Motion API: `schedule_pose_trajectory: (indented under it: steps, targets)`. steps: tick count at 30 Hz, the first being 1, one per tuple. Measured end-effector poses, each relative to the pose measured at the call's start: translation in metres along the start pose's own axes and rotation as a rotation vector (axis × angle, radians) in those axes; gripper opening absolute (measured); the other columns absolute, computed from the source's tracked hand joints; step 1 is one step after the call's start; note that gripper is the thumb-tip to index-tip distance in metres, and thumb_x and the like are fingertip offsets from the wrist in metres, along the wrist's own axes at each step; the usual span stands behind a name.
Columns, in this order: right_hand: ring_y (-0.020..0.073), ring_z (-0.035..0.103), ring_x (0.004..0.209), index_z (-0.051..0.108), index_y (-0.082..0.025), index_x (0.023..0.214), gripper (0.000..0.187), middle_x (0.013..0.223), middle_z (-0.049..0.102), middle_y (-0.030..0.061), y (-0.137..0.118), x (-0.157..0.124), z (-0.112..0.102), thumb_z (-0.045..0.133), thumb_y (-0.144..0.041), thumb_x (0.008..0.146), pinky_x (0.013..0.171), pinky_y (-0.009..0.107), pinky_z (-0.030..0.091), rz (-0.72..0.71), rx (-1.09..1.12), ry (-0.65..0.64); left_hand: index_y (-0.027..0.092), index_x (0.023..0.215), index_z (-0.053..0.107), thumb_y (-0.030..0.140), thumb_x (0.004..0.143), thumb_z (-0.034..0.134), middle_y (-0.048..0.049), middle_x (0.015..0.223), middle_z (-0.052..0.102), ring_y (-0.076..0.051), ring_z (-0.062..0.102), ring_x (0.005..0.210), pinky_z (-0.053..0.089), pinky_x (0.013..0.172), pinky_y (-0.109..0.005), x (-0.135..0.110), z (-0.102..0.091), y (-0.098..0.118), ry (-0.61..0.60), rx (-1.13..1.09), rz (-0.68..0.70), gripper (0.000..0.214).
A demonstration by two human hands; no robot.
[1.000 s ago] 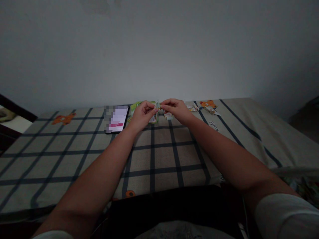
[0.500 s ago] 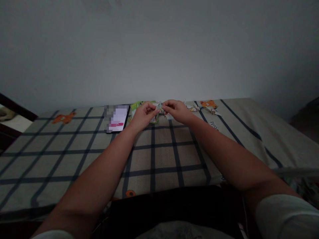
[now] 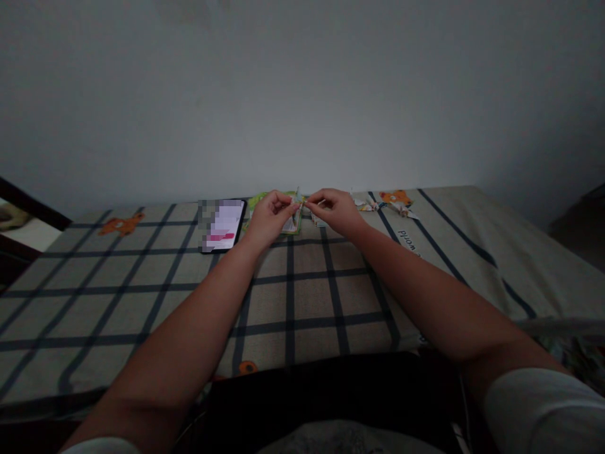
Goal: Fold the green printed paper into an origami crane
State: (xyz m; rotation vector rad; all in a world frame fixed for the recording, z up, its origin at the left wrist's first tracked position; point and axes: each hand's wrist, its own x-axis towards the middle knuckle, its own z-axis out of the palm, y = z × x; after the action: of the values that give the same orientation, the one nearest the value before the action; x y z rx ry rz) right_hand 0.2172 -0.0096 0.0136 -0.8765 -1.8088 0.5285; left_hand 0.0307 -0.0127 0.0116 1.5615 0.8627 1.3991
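Observation:
Both my hands reach far forward over a checked bed sheet [image 3: 293, 296]. My left hand [image 3: 270, 217] and my right hand [image 3: 333, 209] meet fingertip to fingertip, each pinching a small folded piece of patterned paper [image 3: 299, 203] held just above the sheet. Under and behind the hands lies a small stack of green-edged patterned paper sheets [image 3: 288, 221]. The fold's exact shape is too small and dim to make out.
A phone [image 3: 221, 224] with a lit screen lies on the sheet just left of my left hand. Small folded paper figures [image 3: 378, 204] rest to the right of my right hand. A plain wall rises right behind. The bed edge drops off at the right.
The hands stayed in place. The fingers shifted slightly on the folded paper, lowering a little and then lifting again with the paper's tip pointing up between them.

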Motion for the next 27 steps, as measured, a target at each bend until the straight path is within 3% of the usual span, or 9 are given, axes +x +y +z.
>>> schedule_pose_trajectory:
  steps: [3, 6, 18, 27]
  targets:
    - [0.0178, 0.063, 0.079, 0.07, -0.019, 0.081, 0.013, 0.086, 0.072, 0.0071, -0.0029, -0.0018, -0.0017, 0.064, -0.031, 0.084, 0.079, 0.034, 0.051, -0.124, -0.145, 0.037, 0.019, 0.079, 0.056, 0.042, 0.064, 0.084, -0.0007, 0.079, 0.069, -0.014, 0.063, 0.072, 0.048, 0.067, -0.026, -0.0012, 0.0008, 0.0015, -0.007, -0.011, -0.029, 0.039]
    - [0.0185, 0.062, 0.082, 0.069, -0.021, 0.081, 0.008, 0.088, 0.072, 0.0068, -0.0064, -0.0029, -0.0031, 0.063, -0.026, 0.084, 0.083, 0.036, 0.05, -0.146, -0.189, 0.044, 0.019, 0.079, 0.057, 0.044, 0.063, 0.084, -0.0012, 0.08, 0.069, -0.014, 0.064, 0.072, 0.049, 0.067, -0.027, -0.0018, 0.0009, 0.0025, -0.007, -0.002, -0.039, 0.041]
    - [0.0132, 0.059, 0.067, 0.068, -0.016, 0.083, 0.024, 0.08, 0.07, 0.0038, 0.0015, 0.0011, 0.0035, 0.069, -0.04, 0.077, 0.067, 0.028, 0.049, 0.125, 0.125, 0.005, 0.019, 0.079, 0.057, 0.04, 0.066, 0.083, -0.0002, 0.079, 0.067, -0.013, 0.062, 0.073, 0.048, 0.071, -0.027, -0.0006, -0.0004, 0.0003, -0.019, -0.002, -0.005, 0.036]
    - [0.0144, 0.061, 0.072, 0.069, -0.017, 0.081, 0.032, 0.079, 0.07, 0.0044, 0.0002, 0.0024, -0.0012, 0.071, -0.048, 0.076, 0.072, 0.03, 0.05, 0.13, 0.169, -0.015, 0.019, 0.078, 0.06, 0.04, 0.064, 0.084, -0.0011, 0.081, 0.069, -0.014, 0.063, 0.074, 0.05, 0.073, -0.028, -0.0006, -0.0004, -0.0001, -0.015, 0.005, -0.012, 0.035]
